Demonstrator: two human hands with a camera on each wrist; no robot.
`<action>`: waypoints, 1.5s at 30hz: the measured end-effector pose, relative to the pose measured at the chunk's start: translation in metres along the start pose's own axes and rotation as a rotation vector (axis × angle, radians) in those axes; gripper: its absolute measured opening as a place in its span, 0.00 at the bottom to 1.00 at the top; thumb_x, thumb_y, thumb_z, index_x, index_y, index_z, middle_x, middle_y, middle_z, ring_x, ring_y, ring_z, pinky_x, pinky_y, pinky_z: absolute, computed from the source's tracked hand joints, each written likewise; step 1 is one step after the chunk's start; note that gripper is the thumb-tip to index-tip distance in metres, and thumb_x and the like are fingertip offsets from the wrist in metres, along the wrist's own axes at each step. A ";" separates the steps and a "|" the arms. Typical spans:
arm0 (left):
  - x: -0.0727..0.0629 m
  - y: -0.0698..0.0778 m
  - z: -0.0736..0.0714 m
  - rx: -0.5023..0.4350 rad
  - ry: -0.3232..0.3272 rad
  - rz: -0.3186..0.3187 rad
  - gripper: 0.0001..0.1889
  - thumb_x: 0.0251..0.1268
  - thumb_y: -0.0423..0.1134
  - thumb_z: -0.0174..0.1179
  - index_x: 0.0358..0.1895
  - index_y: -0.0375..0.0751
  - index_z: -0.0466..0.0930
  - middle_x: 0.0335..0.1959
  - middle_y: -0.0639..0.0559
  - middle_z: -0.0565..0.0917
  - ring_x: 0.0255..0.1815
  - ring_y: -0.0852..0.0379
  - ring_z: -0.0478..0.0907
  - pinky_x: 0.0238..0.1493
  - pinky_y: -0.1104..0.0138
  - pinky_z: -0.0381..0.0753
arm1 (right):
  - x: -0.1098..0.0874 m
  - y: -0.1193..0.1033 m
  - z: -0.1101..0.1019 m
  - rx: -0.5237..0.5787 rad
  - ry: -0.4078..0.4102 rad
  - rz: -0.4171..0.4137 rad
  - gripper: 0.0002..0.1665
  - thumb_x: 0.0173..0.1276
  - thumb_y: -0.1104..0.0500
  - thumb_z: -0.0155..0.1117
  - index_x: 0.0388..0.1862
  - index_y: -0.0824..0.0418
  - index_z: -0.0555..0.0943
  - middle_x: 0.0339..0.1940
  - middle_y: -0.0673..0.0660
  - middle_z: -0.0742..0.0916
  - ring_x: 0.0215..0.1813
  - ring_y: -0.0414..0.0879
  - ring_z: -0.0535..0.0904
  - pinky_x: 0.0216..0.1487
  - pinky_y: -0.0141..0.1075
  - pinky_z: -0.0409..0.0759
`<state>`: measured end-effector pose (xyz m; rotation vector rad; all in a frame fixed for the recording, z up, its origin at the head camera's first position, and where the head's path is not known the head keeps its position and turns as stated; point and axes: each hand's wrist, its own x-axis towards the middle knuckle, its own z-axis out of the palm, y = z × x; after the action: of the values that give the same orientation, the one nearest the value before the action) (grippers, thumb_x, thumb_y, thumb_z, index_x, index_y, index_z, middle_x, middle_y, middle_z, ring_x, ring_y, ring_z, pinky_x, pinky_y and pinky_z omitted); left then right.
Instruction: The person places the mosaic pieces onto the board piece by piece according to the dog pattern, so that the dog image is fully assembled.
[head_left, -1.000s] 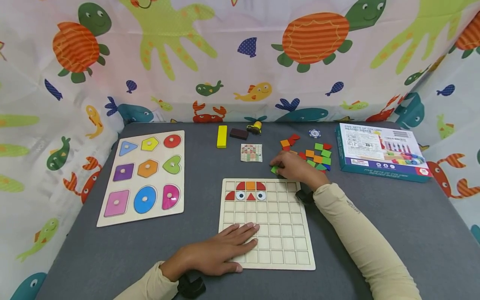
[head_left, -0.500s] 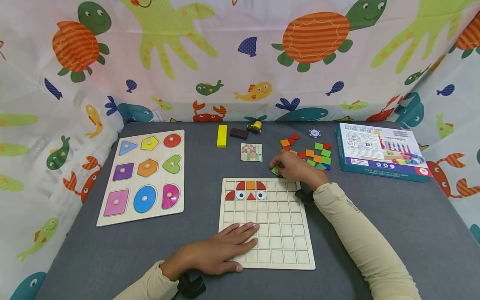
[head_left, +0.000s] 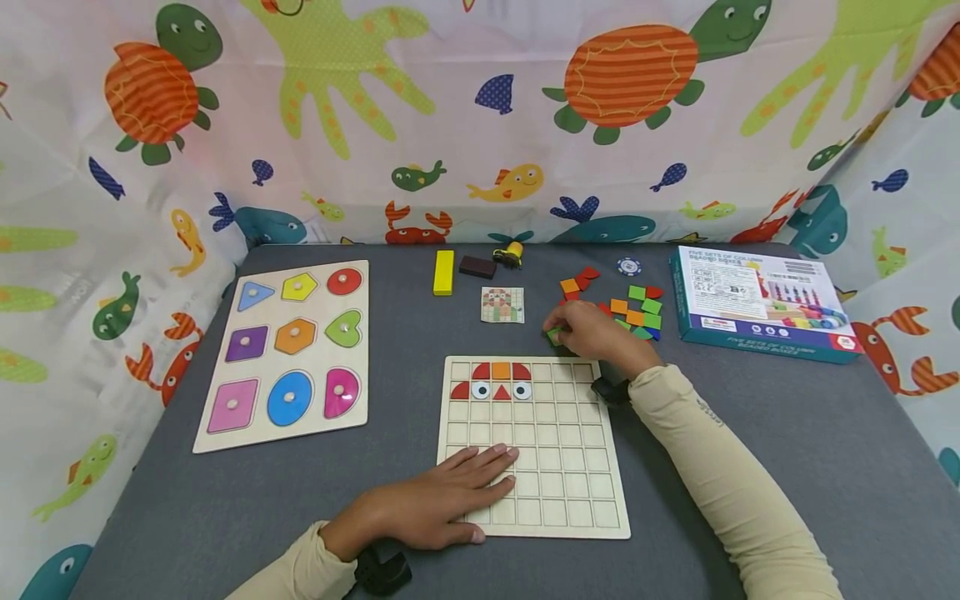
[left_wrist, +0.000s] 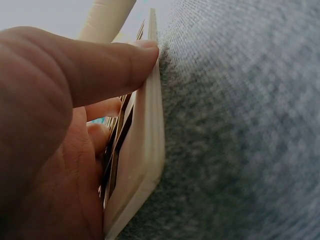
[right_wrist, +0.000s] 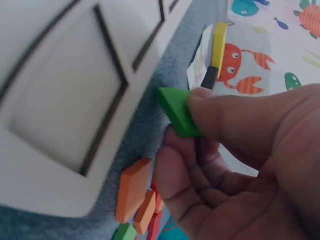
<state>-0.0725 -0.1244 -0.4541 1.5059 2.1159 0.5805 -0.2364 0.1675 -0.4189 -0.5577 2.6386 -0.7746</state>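
My left hand (head_left: 431, 504) lies with fingers straight on the lower left of a wooden grid board (head_left: 577, 462). Its thumb (left_wrist: 120, 67) rests at the board's edge in the left wrist view. Just beyond the board's far edge, my right hand (head_left: 592, 332) pinches a flat green tile (right_wrist: 177, 112) between thumb and fingers. Several red tiles, an orange square tile (head_left: 501, 372) and two eye tiles (head_left: 481, 390) fill cells in the board's top left rows. Loose coloured tiles (head_left: 634, 318) lie beside and behind the right hand, which partly hides them.
A small printed pattern card (head_left: 502, 305) lies behind the board, near a yellow block (head_left: 443, 273), a dark brown block (head_left: 477, 267) and a small bee-like toy (head_left: 510, 255). A shape puzzle (head_left: 318, 346) lies left; a boxed set (head_left: 765, 304) and poker chip (head_left: 629, 267) are at right.
My right hand has shifted very slightly to the right with the green tile between its fingers. The left hand has stayed still on the board.
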 end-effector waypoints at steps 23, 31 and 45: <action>0.001 0.001 -0.001 -0.009 -0.017 -0.008 0.36 0.75 0.47 0.52 0.78 0.38 0.47 0.79 0.45 0.35 0.78 0.50 0.30 0.74 0.53 0.37 | -0.007 -0.062 0.034 0.039 -0.037 -0.301 0.12 0.69 0.66 0.63 0.49 0.64 0.85 0.44 0.53 0.86 0.39 0.42 0.79 0.40 0.35 0.79; 0.000 0.003 -0.002 0.020 -0.001 0.005 0.36 0.74 0.46 0.52 0.77 0.36 0.49 0.79 0.41 0.37 0.78 0.47 0.32 0.74 0.52 0.39 | -0.006 -0.089 0.055 0.053 -0.071 -0.393 0.08 0.67 0.67 0.63 0.41 0.62 0.87 0.35 0.49 0.87 0.32 0.37 0.77 0.36 0.31 0.77; 0.000 0.000 0.000 0.028 -0.002 0.009 0.36 0.75 0.47 0.51 0.77 0.36 0.48 0.79 0.42 0.37 0.78 0.48 0.31 0.74 0.51 0.38 | 0.002 -0.105 0.080 -0.022 -0.130 -0.453 0.08 0.65 0.69 0.63 0.39 0.62 0.87 0.32 0.49 0.84 0.32 0.37 0.76 0.37 0.29 0.75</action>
<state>-0.0724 -0.1242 -0.4536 1.5314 2.1250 0.5544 -0.1763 0.0502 -0.4228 -1.1952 2.4289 -0.7995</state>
